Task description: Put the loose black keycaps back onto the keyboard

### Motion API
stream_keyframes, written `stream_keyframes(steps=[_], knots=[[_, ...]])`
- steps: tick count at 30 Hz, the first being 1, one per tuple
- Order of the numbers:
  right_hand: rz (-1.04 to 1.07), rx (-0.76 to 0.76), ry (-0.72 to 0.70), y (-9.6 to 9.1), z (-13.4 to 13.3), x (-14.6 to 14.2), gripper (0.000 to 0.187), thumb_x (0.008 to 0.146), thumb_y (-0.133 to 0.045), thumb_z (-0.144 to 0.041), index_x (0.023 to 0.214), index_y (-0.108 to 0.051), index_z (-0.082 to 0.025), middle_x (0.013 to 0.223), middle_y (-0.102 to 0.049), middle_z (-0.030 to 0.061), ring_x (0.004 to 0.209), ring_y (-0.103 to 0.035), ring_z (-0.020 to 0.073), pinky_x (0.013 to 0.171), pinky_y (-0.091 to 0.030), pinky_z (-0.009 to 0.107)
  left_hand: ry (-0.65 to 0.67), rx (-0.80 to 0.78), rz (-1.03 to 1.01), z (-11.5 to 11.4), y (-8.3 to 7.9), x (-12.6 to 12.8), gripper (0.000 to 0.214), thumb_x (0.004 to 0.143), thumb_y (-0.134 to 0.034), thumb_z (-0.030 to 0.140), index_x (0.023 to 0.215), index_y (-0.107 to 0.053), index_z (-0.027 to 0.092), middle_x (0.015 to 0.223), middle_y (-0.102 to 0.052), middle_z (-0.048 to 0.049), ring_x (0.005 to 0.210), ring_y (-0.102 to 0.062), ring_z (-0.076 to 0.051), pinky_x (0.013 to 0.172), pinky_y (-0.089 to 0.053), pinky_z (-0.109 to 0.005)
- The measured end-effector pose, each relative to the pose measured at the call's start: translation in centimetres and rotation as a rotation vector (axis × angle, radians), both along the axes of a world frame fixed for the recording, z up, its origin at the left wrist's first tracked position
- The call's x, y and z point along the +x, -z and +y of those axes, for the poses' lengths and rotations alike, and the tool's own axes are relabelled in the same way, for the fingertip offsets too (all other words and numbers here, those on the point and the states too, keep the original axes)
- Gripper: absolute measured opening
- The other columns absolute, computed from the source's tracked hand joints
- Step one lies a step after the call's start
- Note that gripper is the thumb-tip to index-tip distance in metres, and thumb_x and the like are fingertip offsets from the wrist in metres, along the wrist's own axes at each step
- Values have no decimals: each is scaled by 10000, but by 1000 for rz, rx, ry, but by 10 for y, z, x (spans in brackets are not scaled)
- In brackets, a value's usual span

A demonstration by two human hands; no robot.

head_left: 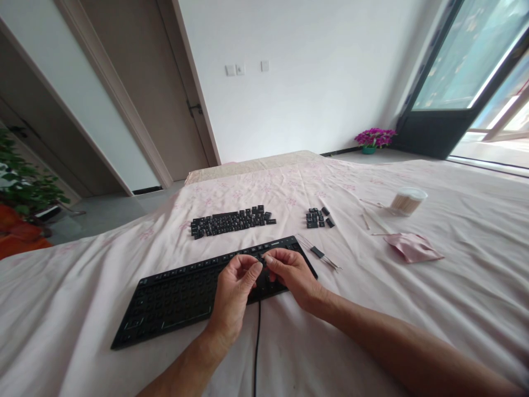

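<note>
Both hands meet above the right part of a black keyboard point(177, 300), most of whose keycaps are off. My left hand point(237, 289) is closed in a pinch, thumb against fingertips. Its tips touch or nearly touch those of my right hand point(291, 270), also pinched. A small dark piece, apparently a keycap, shows between the two sets of fingertips; it is mostly hidden. Beyond the keyboard lie a long group of loose black keycaps point(231, 221) and a smaller group of keycaps point(317, 217). A wire keycap puller point(317, 252) lies just right of the keyboard.
On the pink-white cloth point(363, 325) at right stand a round tub of cotton swabs point(409, 201) and a crumpled pink cloth point(413, 247), with a few loose swabs nearby. A black cable point(257, 342) runs from the keyboard towards me. Purple flowers point(375, 138) stand by the wall.
</note>
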State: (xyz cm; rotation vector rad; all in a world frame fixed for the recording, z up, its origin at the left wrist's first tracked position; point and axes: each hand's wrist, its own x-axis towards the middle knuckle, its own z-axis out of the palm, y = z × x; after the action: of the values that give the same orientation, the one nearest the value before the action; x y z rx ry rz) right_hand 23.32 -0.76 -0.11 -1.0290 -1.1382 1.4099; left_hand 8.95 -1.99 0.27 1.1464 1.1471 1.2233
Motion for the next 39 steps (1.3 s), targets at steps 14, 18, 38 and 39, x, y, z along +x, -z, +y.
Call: stream_keyframes(steps=[14,18,38,39], knots=[[141,-124,-220,-1,-2,1,314,742,-681,-438,689,-580,-145,514,-484,-35,455,-364,55,445,-158,219,-43,477,412,2,-4,-9,121,776,-684,303,832,-701,198,769,-640,-4,694,-584,-122,660,-456,-226],[160,-127,-247,-3,-2,1,323,751,-679,-447,690,-563,-152,517,-486,-39,452,-366,55,441,-160,217,-43,616,500,2,-4,-11,97,790,-673,260,870,-698,210,792,-620,-4,693,-562,-116,643,-451,-227],[212,-94,-120,-5,2,6,255,667,-782,-366,745,-689,-142,641,-647,11,458,-458,48,372,-237,159,-52,255,245,-1,-4,-6,186,800,-648,327,910,-674,179,854,-721,-35,789,-677,-160,745,-515,-249],[191,-75,-101,-6,1,5,251,663,-784,-362,740,-688,-143,606,-634,5,443,-443,47,368,-233,161,-56,246,239,-1,-4,-6,186,792,-658,328,901,-672,179,846,-719,-32,781,-675,-158,740,-514,-247]])
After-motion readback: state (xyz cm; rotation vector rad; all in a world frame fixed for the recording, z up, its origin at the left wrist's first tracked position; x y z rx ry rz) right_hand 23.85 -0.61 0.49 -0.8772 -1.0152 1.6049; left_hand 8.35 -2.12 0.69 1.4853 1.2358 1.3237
